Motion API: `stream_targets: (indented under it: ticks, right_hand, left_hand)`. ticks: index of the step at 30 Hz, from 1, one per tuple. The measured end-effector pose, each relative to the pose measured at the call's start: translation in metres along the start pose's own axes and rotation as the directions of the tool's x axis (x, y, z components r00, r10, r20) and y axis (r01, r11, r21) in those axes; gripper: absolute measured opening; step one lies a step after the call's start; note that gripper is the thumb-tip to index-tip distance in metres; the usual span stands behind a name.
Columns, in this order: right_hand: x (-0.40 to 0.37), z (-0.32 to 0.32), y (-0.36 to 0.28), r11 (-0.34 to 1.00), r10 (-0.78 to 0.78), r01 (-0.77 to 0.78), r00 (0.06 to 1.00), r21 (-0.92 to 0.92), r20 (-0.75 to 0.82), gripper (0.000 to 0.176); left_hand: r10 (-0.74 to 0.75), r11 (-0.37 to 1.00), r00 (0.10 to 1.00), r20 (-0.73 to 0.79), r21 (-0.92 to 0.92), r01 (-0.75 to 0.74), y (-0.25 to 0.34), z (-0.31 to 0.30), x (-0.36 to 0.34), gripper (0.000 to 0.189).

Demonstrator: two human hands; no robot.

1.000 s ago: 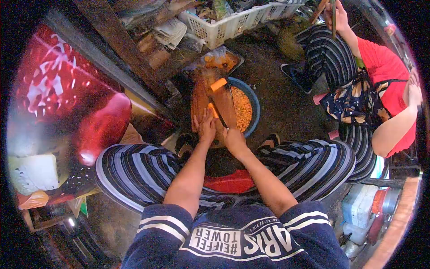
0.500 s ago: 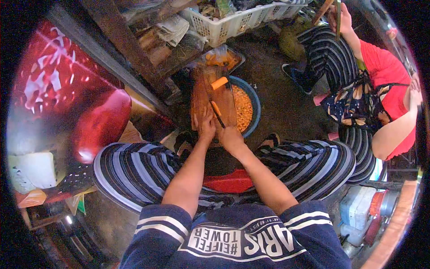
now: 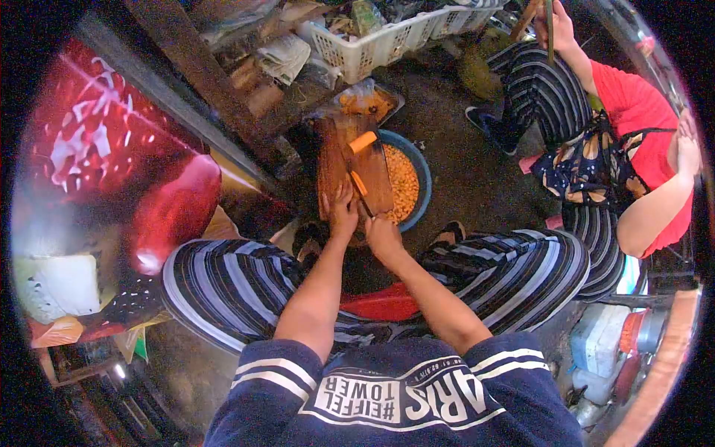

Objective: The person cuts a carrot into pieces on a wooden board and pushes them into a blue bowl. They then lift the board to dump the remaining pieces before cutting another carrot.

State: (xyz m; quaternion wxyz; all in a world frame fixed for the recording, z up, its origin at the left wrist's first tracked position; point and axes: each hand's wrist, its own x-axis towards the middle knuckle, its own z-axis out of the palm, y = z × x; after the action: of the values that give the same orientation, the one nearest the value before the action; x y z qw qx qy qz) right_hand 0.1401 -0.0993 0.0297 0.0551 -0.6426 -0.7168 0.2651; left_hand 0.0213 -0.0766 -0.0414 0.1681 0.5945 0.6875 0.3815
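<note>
A wooden cutting board [image 3: 332, 149] lies in front of me, partly over a blue basin [image 3: 424, 179] of small orange pieces [image 3: 403, 182]. My right hand [image 3: 383, 235] is closed round the handle of a knife [image 3: 353, 160], whose blade points away across the board. One orange chunk [image 3: 363, 142] lies near the blade's far end, and a thinner orange piece [image 3: 359, 183] is beside the blade. My left hand [image 3: 342, 211] rests on the board left of the knife, fingers stretched forward; whether its fingertips touch the thin piece is unclear.
Beyond the board is a tray with a plastic bag of orange pieces [image 3: 370, 103]. A white basket [image 3: 357, 59] stands farther back. Another person in a red top [image 3: 640, 97] sits at the right. Wooden beams [image 3: 201, 67] and a red patterned surface [image 3: 97, 149] are at the left.
The view has shifted slightly. Both hands stay at the board, and the knife and orange pieces keep nearly the same places.
</note>
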Motion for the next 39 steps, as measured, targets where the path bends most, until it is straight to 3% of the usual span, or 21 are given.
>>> stream_targets:
  ticks: [2,6,8,11,12,14,15,17,18,22,24,25,27,28,30,32,37,39]
  right_hand:
    - [-0.007,-0.012,-0.001,0.976,-0.210,0.206,0.976,-0.065,-0.054,0.035]
    - [-0.005,-0.016,-0.002,0.991,-0.063,0.066,0.997,0.115,-0.036,0.038]
    - [-0.004,-0.014,0.002,0.990,-0.069,0.073,0.997,0.122,-0.035,0.039]
    - [-0.001,-0.012,0.004,0.987,-0.032,0.036,0.999,0.154,-0.030,0.041]
    - [-0.001,-0.019,0.001,0.988,-0.031,0.035,0.999,0.153,-0.027,0.041]
    - [0.000,-0.043,-0.009,0.969,0.000,0.018,0.997,0.247,-0.074,0.040]
    - [0.004,-0.043,-0.006,0.969,0.003,0.015,0.997,0.245,-0.074,0.040]
    - [0.012,-0.044,0.002,0.963,-0.031,0.080,0.981,0.257,-0.189,0.037]
    - [0.016,-0.046,0.007,0.975,-0.038,0.073,0.985,0.208,-0.168,0.034]
    - [0.022,-0.055,0.032,0.990,-0.010,0.029,0.990,0.137,-0.142,0.035]
    - [0.024,-0.057,0.041,0.995,-0.006,0.019,0.991,0.097,-0.137,0.036]
    - [0.025,-0.055,0.045,0.998,0.001,0.007,0.991,0.056,-0.136,0.036]
    - [0.029,-0.050,0.049,0.999,0.016,-0.012,0.994,0.032,-0.104,0.037]
    - [0.031,-0.045,0.050,0.999,0.034,-0.033,0.996,0.016,-0.083,0.037]
    - [0.032,-0.032,0.051,0.999,0.052,-0.052,0.997,-0.001,-0.058,0.037]
    - [0.030,-0.016,0.051,1.000,-0.013,0.016,0.989,0.018,-0.145,0.034]
    - [0.021,-0.026,0.035,0.998,0.008,0.000,0.993,0.070,-0.116,0.031]
    - [0.021,-0.032,0.031,0.996,0.030,-0.022,0.995,0.083,-0.098,0.031]
  left_hand:
    - [0.000,0.999,0.997,-0.071,0.041,0.003,0.011,-0.008,0.001,0.039]
    - [-0.011,0.996,0.986,-0.167,0.087,0.025,0.004,0.004,0.008,0.039]
    - [-0.129,0.988,0.956,-0.264,-0.120,0.100,0.007,0.009,0.017,0.038]
    - [-0.236,0.949,0.930,-0.283,-0.271,0.159,0.004,0.016,0.019,0.035]
    - [-0.239,0.949,0.929,-0.282,-0.272,0.162,0.012,0.012,0.021,0.035]
    - [-0.415,0.892,0.901,-0.128,-0.256,0.374,0.039,-0.002,0.027,0.040]
    - [-0.415,0.891,0.901,-0.125,-0.258,0.375,0.042,0.002,0.029,0.040]
    - [-0.352,0.875,0.920,-0.173,0.288,0.389,0.047,0.009,0.032,0.053]
    - [-0.373,0.875,0.921,-0.116,0.286,0.390,0.047,0.011,0.033,0.063]
    - [-0.269,0.926,0.954,-0.135,0.235,0.295,0.039,0.022,0.023,0.066]
    - [-0.027,0.994,0.992,-0.119,0.105,0.040,0.027,0.028,0.017,0.067]
    - [-0.030,0.994,0.993,-0.114,0.105,0.042,0.021,0.032,0.015,0.067]
    - [0.048,0.969,0.982,-0.184,-0.230,-0.091,0.014,0.037,0.014,0.064]
    - [0.047,0.969,0.983,-0.179,-0.230,-0.089,0.014,0.039,0.014,0.064]
    - [-0.050,0.916,0.985,-0.164,-0.400,-0.020,0.013,0.040,0.013,0.061]
    - [-0.080,0.911,0.987,-0.140,-0.412,0.016,0.012,0.040,0.013,0.060]
    - [-0.105,0.902,0.984,-0.141,-0.429,0.035,0.016,0.035,0.011,0.060]
    - [-0.030,0.988,0.975,-0.218,-0.152,-0.004,0.020,0.028,0.012,0.057]
